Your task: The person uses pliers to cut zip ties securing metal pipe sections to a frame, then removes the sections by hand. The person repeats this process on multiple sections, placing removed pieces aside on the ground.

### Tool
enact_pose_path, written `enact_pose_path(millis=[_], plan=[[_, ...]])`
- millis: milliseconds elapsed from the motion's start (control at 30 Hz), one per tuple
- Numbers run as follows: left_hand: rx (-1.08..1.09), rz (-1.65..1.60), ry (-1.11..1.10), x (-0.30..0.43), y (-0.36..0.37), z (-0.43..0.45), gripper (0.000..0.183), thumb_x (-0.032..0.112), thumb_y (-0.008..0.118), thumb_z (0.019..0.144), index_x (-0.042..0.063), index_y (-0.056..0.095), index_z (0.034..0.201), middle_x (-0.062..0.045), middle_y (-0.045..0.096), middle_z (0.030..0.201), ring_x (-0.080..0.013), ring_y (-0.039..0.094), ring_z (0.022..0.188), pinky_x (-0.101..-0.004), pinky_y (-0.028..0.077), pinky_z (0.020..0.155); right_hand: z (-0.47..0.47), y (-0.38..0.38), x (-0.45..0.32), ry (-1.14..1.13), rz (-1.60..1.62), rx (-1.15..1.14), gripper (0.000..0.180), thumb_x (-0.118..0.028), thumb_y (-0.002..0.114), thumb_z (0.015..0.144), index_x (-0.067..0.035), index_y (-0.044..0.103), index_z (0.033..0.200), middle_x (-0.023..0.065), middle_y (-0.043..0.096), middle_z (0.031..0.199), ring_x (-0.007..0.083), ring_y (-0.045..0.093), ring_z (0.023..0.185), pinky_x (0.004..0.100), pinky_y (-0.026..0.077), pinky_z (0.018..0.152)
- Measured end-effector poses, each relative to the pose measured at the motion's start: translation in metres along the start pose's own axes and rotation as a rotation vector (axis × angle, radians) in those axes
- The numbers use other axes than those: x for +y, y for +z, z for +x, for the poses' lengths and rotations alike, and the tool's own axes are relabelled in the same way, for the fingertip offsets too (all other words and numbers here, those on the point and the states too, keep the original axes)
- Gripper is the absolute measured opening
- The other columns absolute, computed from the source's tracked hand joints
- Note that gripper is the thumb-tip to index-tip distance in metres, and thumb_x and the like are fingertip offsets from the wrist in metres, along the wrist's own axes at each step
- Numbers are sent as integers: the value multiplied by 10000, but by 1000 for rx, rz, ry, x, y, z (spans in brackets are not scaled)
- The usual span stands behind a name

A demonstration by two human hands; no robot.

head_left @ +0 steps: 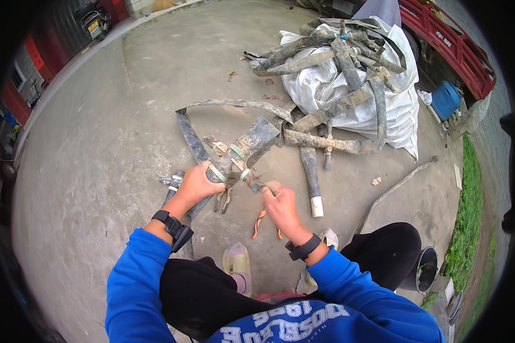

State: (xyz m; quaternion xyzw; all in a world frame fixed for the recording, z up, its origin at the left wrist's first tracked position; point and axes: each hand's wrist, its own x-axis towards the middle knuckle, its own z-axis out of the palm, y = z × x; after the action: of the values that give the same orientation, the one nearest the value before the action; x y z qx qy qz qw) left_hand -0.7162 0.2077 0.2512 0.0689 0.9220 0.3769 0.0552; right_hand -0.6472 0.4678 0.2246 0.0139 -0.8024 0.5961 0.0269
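My left hand (196,183) grips a dirty dark pipe fitting (227,166) with pale green strap clamps (217,173) around it. A wide, flattened hose piece (257,136) extends from the fitting's far end. On its right side a short branch (248,176) carries a clamp and a torn stub of hose (255,185). My right hand (280,203) pinches the end of that stub between thumb and fingers. Orange-handled pliers (259,224) lie on the concrete below my right hand, partly hidden by it. A second worn hand tool (222,200) lies beneath the fitting.
Muddy flat hoses (332,109) are heaped over a white woven sack (315,79). A hose with a white end (316,206) lies nearer. At right are a blue jug (446,100), a red cargo bed (448,40), a dark bucket (425,270) and a grass strip (463,206).
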Motion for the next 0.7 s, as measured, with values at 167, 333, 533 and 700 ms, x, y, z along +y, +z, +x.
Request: enact_pose_path(millis=[167, 333, 533, 700], plan=[[127, 67, -3, -11, -7, 10, 518, 324, 836, 672, -26, 674, 1019, -236, 741, 928, -382, 733, 891, -435, 573, 812, 17, -45, -6, 296, 477, 39, 202, -134, 608, 996, 20, 692, 895, -5, 580, 682, 95, 480, 558, 263, 390, 552], [290, -29, -75, -67, -43, 1, 434, 286, 814, 691, -8, 679, 981, -183, 735, 872, -284, 718, 799, -412, 563, 774, 58, -170, -34, 49, 195, 221, 226, -138, 598, 1007, -28, 662, 820, -16, 595, 685, 63, 487, 594, 245, 388, 556], [182, -9, 57, -50, -6, 20, 437, 171, 805, 694, -31, 667, 1057, -128, 710, 893, -242, 659, 810, -389, 542, 783, -7, -327, -107, -93, 294, 595, 241, -146, 620, 999, -33, 678, 794, 4, 649, 707, 77, 539, 605, 249, 421, 578], [-119, 74, 52, -4, -18, 14, 649, 290, 796, 915, 30, 588, 1473, -196, 692, 1346, -285, 644, 1224, -424, 476, 1077, -124, -472, -140, -126, 99, 932, 200, -154, 654, 954, -11, 715, 828, 19, 662, 696, 74, 545, 567, 251, 412, 530]])
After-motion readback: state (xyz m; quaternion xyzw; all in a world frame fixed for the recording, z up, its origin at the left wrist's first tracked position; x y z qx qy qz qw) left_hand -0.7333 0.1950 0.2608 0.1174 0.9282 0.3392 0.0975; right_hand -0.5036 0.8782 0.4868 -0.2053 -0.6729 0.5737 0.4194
